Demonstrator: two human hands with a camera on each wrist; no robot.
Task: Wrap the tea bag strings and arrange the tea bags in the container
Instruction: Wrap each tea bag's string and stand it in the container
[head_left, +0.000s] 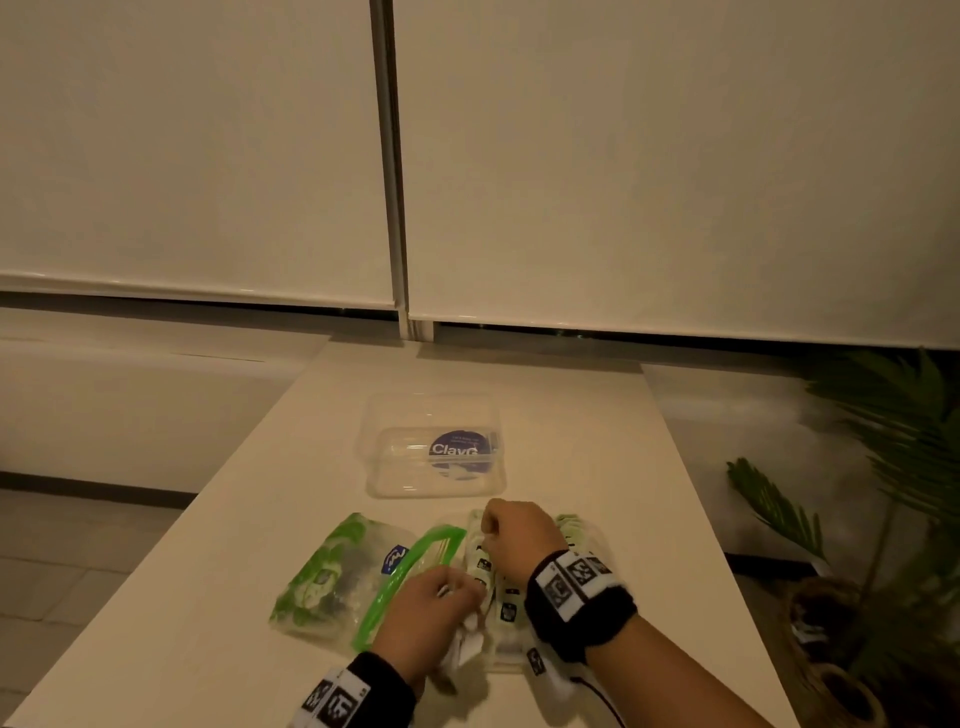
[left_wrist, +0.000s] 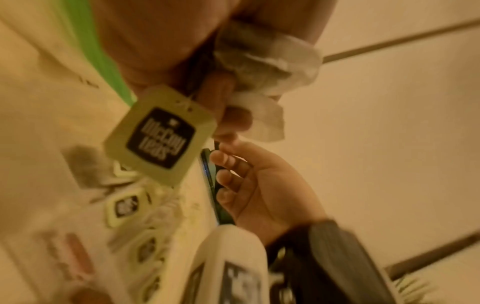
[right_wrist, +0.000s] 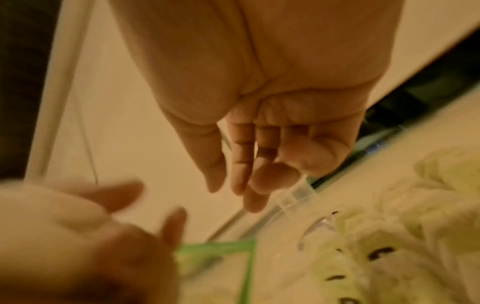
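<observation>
- White paper of a tea bag (left_wrist: 262, 61) is bunching in the left hand (head_left: 431, 613), whose fingers (left_wrist: 228, 115) are curling round it and gripping it just above the table (head_left: 571, 415).
- A pale green tag (left_wrist: 162, 134) with a black label is hanging on its string just below those curled fingers, beside the thumb, and is touching nothing else.
- The right hand (head_left: 519, 540) is hovering just beyond the left one, fingers (right_wrist: 241, 156) bending loosely inward in the right wrist view; whether they are pinching the string I cannot tell, since the string there is too thin and blurred.
- In the left wrist view the right fingertips are lying just under the left fingers, near the tea bag's lower corner.
- A heap of more tea bags (head_left: 498, 587) with green tags is lying on the table directly under and between both hands, some touching one another.
- A green-edged zip bag (head_left: 410, 577) is lying open just to the left of the left fingers, and a green printed pouch (head_left: 332, 571) is lying further left, touching it.
- The clear plastic container (head_left: 436, 467) with a blue round label is sitting beyond the right fingertips, apart from the heap; no tea bags are showing inside it.
- Black wristbands (head_left: 576, 597) with printed markers are sitting on both wrists.
</observation>
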